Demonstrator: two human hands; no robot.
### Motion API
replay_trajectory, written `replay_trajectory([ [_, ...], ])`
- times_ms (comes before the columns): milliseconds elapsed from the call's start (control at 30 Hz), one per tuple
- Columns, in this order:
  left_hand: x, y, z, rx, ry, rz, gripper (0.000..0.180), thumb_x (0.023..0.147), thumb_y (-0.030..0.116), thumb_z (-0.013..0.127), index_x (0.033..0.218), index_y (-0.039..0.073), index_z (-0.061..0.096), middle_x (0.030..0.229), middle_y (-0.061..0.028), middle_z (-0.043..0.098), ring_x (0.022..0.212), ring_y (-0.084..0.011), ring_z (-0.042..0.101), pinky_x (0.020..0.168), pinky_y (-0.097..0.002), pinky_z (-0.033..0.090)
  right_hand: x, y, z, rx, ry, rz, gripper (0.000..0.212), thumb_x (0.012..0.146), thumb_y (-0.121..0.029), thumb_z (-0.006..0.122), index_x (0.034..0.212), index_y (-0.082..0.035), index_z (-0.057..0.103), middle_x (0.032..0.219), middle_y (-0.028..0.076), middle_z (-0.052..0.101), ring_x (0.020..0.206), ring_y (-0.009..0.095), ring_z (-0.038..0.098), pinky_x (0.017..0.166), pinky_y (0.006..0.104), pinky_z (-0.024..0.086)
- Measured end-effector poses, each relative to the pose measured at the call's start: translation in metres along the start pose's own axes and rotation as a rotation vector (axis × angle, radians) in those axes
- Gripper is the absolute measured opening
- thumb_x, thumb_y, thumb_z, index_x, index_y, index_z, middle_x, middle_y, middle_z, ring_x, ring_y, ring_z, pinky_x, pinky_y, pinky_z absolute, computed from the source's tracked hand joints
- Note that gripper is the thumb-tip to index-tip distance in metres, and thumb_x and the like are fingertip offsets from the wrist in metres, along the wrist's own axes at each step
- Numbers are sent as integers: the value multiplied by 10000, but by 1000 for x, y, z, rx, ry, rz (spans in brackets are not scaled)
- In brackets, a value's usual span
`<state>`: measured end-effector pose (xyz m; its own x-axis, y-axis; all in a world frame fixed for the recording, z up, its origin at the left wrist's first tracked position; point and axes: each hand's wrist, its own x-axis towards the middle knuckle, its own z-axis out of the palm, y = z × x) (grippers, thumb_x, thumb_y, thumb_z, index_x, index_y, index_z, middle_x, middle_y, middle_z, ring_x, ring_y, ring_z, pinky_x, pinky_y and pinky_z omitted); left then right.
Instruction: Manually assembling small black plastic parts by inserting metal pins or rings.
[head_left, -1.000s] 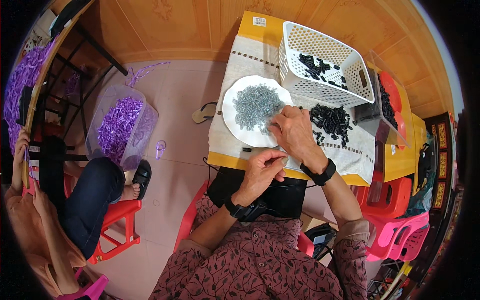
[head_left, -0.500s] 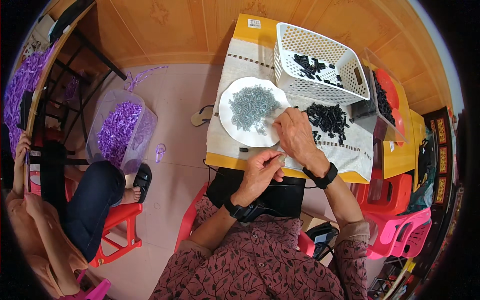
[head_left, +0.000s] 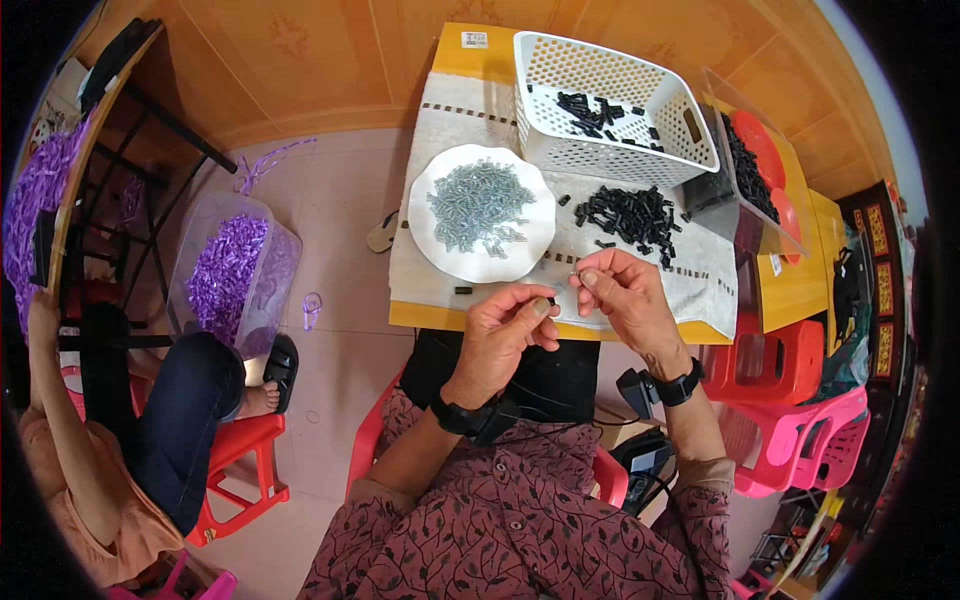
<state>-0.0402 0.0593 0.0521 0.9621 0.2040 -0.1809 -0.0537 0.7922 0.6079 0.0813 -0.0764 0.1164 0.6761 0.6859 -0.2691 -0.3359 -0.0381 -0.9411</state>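
My left hand [head_left: 500,335] is at the near edge of the table, thumb and forefinger pinched on a small black tube-like piece [head_left: 551,301], mostly covered by the fingertips. To its right, my right hand [head_left: 628,305] is raised over the cloth with its fingertips pinched together. What they hold is too small to make out. Ahead on the left is a white scalloped plate [head_left: 428,242] heaped with small clear-grey pieces [head_left: 475,205]. A pile of short black pieces [head_left: 635,218] lies on the cloth beyond my right hand. One single black piece [head_left: 463,290] rests below the plate.
A white perforated basket [head_left: 605,150] with more black pieces stands at the back. Beside it is a clear bin [head_left: 750,215] of black pieces. On the left, another person [head_left: 100,470] sits near a clear tub [head_left: 283,262] of purple strips. Red stools [head_left: 770,370] stand at right.
My right hand has left the plate's edge and come nearer, to the right of my left hand. A black piece now shows at my left fingertips. The whole view has shifted slightly.
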Motion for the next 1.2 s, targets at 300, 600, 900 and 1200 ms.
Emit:
replay_trajectory([
  [300, -3, 1, 16, -55, -118, -40, 260, 942, 82, 525, 1171, -37, 557, 922, -99, 627, 766, -141, 620, 679, -288, 552, -38, 7, -4, -20, 44, -68, 110, 886, -32, 592, 982, 22, 584, 871, 67, 638, 703, 94, 590, 626, 216, 495],
  [600, -4, -5, 25, -23, -175, -47, 234, 932, 51, 525, 1145, -39, 561, 901, -98, 630, 782, -145, 627, 685, -289, 554, -60, 8, -3, -117, 129, -127, 91, 880, -31, 605, 963, 2, 591, 857, 35, 628, 714, 74, 595, 619, 204, 498],
  [900, -5, -9, 27, 135, -181, -56, 219, 914, -3, 524, 1123, -48, 571, 902, -110, 626, 772, -160, 628, 695, -298, 550, -68, 6, -2, -168, 171, -116, 80, 874, -25, 609, 946, 2, 586, 847, 62, 642, 684, 82, 583, 611, 212, 493],
  [1200, -8, -6, 32, 387, -221, 50, 187, 917, -13, 524, 1092, -55, 578, 894, -83, 614, 755, -139, 627, 699, -244, 524, -71, 8, -2, -270, 162, -136, 91, 857, -19, 637, 938, -7, 598, 813, 9, 624, 658, 35, 546, 575, 177, 457],
])
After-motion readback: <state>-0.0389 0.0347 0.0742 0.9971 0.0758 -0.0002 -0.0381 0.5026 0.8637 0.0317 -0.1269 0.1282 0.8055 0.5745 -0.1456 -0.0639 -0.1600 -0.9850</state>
